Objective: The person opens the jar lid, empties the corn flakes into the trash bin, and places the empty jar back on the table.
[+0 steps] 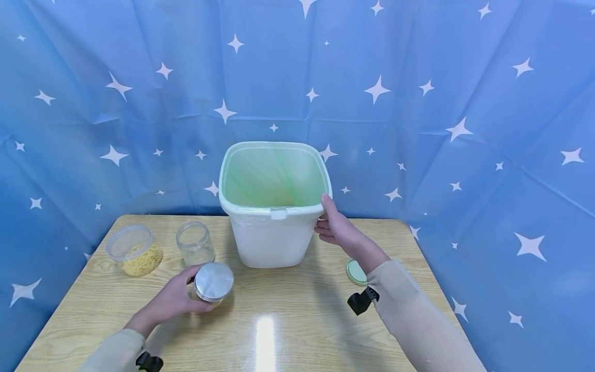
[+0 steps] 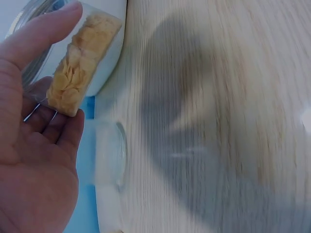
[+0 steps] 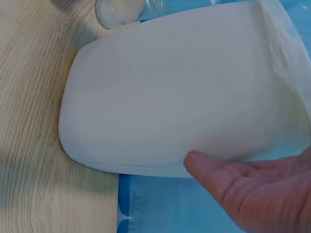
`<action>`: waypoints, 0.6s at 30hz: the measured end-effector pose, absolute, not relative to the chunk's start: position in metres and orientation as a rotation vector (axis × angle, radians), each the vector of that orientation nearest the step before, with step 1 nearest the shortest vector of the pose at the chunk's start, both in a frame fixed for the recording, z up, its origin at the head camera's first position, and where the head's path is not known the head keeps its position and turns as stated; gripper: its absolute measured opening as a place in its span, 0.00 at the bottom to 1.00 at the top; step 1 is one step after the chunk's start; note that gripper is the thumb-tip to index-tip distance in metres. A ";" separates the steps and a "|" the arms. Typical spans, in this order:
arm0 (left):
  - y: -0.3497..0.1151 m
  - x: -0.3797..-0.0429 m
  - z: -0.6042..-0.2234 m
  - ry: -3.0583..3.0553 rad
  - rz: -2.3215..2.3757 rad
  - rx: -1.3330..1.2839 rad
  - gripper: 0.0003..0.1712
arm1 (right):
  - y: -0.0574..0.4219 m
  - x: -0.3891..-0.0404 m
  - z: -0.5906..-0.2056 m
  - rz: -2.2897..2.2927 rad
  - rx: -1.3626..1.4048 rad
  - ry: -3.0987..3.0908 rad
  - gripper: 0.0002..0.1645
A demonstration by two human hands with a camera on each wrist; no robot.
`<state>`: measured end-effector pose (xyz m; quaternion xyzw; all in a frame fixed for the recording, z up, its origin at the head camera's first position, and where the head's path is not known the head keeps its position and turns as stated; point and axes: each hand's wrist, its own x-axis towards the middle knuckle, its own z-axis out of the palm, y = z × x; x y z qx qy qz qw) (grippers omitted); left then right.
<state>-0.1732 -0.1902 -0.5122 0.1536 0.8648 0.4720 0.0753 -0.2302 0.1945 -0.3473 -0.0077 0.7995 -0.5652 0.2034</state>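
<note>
- Silver-lidded jar (image 1: 214, 280) of yellow flakes: gripped between the left hand's (image 1: 178, 297) thumb and curled fingers.
- White bin (image 1: 274, 237): the right hand's (image 1: 345, 232) thumb at its rim, fingers beneath, gripping.
- Clear jar (image 1: 196, 252): just beyond the left fingers.

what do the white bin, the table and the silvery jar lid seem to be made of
White bin: probably plastic, smooth and matt, with rounded, moulded-looking corners.
Table: wood or wood-look laminate; grain shows, with a glossy light reflection.
Silvery jar lid: likely metal, smooth with a greyish sheen, though coated plastic is possible.
</note>
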 end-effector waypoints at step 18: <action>-0.147 -0.182 -0.509 2.526 1.412 0.683 0.48 | 0.195 -0.231 -0.348 -1.577 -0.014 2.229 0.57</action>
